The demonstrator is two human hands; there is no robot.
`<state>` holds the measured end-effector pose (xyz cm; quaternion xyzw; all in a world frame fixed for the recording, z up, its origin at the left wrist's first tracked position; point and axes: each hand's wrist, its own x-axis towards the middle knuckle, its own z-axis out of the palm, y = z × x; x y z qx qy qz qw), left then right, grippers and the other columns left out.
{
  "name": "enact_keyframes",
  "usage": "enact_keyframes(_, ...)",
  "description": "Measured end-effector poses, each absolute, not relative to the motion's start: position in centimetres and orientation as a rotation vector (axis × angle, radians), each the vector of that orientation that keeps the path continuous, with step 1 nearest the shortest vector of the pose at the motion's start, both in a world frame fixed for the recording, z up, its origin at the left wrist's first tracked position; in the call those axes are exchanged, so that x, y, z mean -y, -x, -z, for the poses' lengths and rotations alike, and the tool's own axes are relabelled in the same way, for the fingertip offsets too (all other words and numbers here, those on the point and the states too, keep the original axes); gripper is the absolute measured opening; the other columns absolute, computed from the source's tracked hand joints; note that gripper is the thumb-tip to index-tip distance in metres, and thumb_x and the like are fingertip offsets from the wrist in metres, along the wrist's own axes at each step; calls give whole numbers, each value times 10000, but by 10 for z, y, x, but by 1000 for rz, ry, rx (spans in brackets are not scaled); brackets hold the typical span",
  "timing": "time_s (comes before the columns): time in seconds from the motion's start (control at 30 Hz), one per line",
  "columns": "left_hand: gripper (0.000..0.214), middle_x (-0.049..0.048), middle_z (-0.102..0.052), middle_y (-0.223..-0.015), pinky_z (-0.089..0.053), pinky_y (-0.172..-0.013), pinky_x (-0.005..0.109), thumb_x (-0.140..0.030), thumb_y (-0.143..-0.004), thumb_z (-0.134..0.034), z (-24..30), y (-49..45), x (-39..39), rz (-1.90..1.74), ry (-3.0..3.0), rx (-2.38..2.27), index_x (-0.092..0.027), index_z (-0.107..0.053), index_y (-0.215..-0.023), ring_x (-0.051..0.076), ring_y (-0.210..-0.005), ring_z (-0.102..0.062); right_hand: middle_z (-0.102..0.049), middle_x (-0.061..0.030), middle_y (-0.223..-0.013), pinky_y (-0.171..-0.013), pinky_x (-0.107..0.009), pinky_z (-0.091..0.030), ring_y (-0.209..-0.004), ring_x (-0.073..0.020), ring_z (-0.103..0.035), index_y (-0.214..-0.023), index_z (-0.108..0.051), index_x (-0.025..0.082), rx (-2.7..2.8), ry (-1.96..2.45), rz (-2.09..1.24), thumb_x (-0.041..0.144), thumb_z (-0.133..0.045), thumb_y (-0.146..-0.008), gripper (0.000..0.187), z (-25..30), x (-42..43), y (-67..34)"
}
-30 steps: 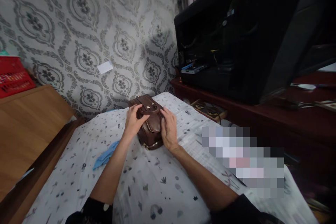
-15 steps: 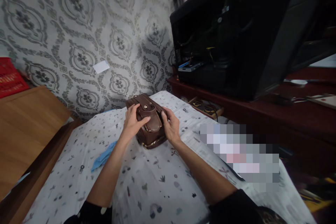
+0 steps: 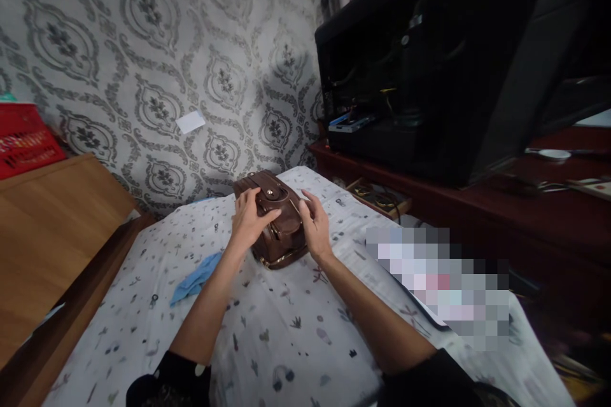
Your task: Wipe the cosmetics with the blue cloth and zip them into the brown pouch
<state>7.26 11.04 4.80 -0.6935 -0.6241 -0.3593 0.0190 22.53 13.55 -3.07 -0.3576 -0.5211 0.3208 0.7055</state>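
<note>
A brown leather bag (image 3: 285,253) with metal studs, a strap and gold-coloured zips lies on the patterned white sheet (image 3: 267,343). From its left side, my left hand (image 3: 249,219) grips it, thumb pressed on the rounded front pocket (image 3: 289,216) and fingers over the upper edge. My right hand (image 3: 316,227) is at the bag's right side. Its thumb is close to the pocket's edge and its index finger points up, apart from the thumb. Whether it touches a zip pull is too small to tell. A dark gap shows at the pocket's lower left edge.
A blue cloth (image 3: 195,278) lies left of the bag. To the right are a blurred-out flat object (image 3: 429,286) and a dark red desk (image 3: 458,210) bearing a large black screen (image 3: 405,89). A wooden panel (image 3: 62,222) and red basket (image 3: 28,140) stand left.
The right index finger has lifted from the bag's edge. The pocket's right side looks closer to the bag, and a gap now shows at its lower left. The view has shifted slightly.
</note>
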Motion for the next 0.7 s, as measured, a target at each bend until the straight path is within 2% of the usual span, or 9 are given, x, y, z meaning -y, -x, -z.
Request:
enact_keyframes(0.1,638,128,-543,-1347,-421,-1073,481,-403,-741,-789,-47,-66,-111,1167,2188,1902,-230,-533,-1299,319,-1281,-499,-649,-114,-1321,-1082,-497,-443,-1238,-285,-587,-1330,-589,235,1293,741,-598,534,-561,-932,498,31,-132,-223)
enact_keyframes(0.2,639,133,-539,-1359,-404,-1092,482,-443,-770,-765,-44,-60,-112,1213,2215,1850,-233,-524,-1323,310,-1297,-491,-641,-106,-1305,-1112,-517,-415,-1259,-278,-562,-1318,-606,257,1419,740,-463,476,-529,-967,421,35,-133,-222)
enact_keyframes(0.37,652,149,-502,-1432,-366,-1127,502,-509,-810,-713,-40,-54,-113,1197,2270,1835,-236,-505,-1364,317,-1379,-428,-652,-106,-1246,-1075,-485,-460,-1202,-257,-591,-1308,-612,260,1443,757,-397,429,-458,-1012,374,40,-139,-223)
enact_keyframes(0.5,577,146,-482,-1456,-328,-1160,506,-460,-862,-656,-39,-54,-114,1236,2277,1867,-234,-506,-1372,306,-1405,-402,-606,-131,-1286,-1039,-501,-460,-1221,-281,-557,-1222,-661,241,1411,851,-182,379,-470,-1008,318,33,-129,-222)
enact_keyframes(0.6,549,129,-487,-1446,-313,-1177,503,-441,-872,-646,-36,-55,-113,1311,2279,1833,-252,-509,-1369,293,-1413,-395,-628,-122,-1196,-989,-475,-455,-1143,-273,-570,-1147,-686,227,1468,832,-9,311,-483,-1003,262,21,-114,-217)
enact_keyframes(0.7,527,121,-459,-1480,-284,-1202,493,-455,-905,-603,-32,-55,-112,1383,2294,1806,-266,-501,-1387,277,-1444,-362,-660,-100,-1114,-949,-454,-452,-1067,-263,-579,-1234,-642,226,1624,783,36,272,-478,-998,291,13,-105,-209)
